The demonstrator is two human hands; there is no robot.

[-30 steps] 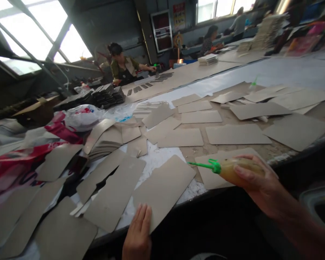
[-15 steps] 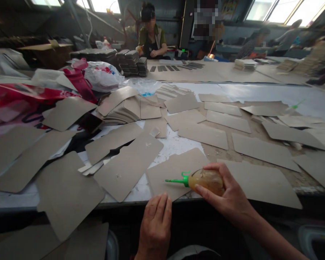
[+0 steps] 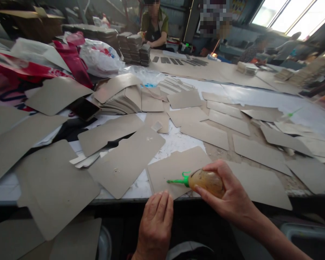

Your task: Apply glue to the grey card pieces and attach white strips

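Observation:
My right hand (image 3: 227, 184) is wrapped round a squeeze bottle (image 3: 206, 181) of amber-brown glue-like liquid. Its thin green nozzle points left, low over a grey cardboard sheet (image 3: 178, 162); whether the tip touches the sheet I cannot tell. At that sheet's near edge is my left hand (image 3: 157, 220), back upward, fingers pressed together and closed on the edge. The left thumb is hidden. Another cardboard sheet (image 3: 128, 159) lies just left of this one, and a further cardboard sheet (image 3: 257, 184) lies beyond the bottle on the right.
Many cut cardboard sheets cover the table, some overhanging its near edge (image 3: 135, 203). A fanned cardboard stack (image 3: 121, 103), a dark phone-like slab (image 3: 84, 109) and plastic bags (image 3: 100, 57) are at the left. Across the table a person (image 3: 155, 27) sits beside stacked dark pieces (image 3: 134, 47).
The view has tilted down and turned slightly, so the background sits higher. Both hands and the bottle stay almost the same over the sheet; the nozzle tip has shifted very slightly right.

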